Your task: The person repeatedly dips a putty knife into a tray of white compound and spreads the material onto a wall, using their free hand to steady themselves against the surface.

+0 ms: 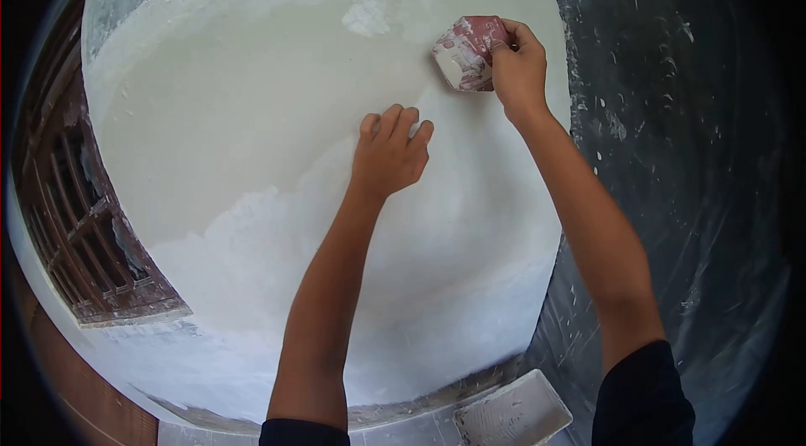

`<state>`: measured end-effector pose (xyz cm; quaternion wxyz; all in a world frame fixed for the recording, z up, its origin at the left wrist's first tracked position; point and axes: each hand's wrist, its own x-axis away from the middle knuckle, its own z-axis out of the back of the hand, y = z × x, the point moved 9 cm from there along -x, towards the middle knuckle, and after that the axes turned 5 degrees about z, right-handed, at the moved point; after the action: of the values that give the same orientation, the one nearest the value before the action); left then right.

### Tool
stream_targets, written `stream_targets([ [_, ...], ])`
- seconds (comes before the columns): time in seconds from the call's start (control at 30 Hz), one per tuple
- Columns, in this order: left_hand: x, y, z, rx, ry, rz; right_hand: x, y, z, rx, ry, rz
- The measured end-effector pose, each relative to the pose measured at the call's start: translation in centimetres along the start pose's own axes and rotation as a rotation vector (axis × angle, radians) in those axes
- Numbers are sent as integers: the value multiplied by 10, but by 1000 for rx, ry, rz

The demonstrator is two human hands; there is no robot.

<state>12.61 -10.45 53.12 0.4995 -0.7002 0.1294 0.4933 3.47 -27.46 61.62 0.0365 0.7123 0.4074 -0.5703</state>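
My right hand (519,68) grips a reddish, many-sided container (470,55) smeared with white material, held near the upper right of the pale wall (252,110). Lower and to the left, my left hand (392,148) is at the wall surface with its fingers bent and somewhat apart; nothing shows in it. A rough white patch (367,14) lies on the wall above my left hand. Brighter white coating covers the lower part of the wall, while the upper part looks greyish-cream.
A brown wooden window frame with bars (88,236) is at the left. On the right stands a dark, white-spotted surface (655,135). A white rectangular tray (514,414) rests at the foot of the wall, bottom right.
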Motion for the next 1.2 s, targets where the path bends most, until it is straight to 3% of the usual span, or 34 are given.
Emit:
stream_targets([
  [0.3, 91, 96, 1, 338, -183, 162, 92, 83, 90, 178, -153, -230],
  [0.53, 170, 187, -12, 568, -383, 268, 175, 145, 156, 91, -239, -550],
  [0.7, 234, 256, -4, 700, -566, 406, 266, 179, 204, 154, -389, -748],
  [0.93, 347, 333, 23, 849, -935, 656, 404, 208, 294, 235, -184, -966],
  [1.13, 441, 382, 53, 889, -1158, 727, 543, 222, 347, 317, -266, -1158],
  [1.2, 465, 399, 64, 883, -1228, 736, 583, 226, 361, 512, -432, -1134],
])
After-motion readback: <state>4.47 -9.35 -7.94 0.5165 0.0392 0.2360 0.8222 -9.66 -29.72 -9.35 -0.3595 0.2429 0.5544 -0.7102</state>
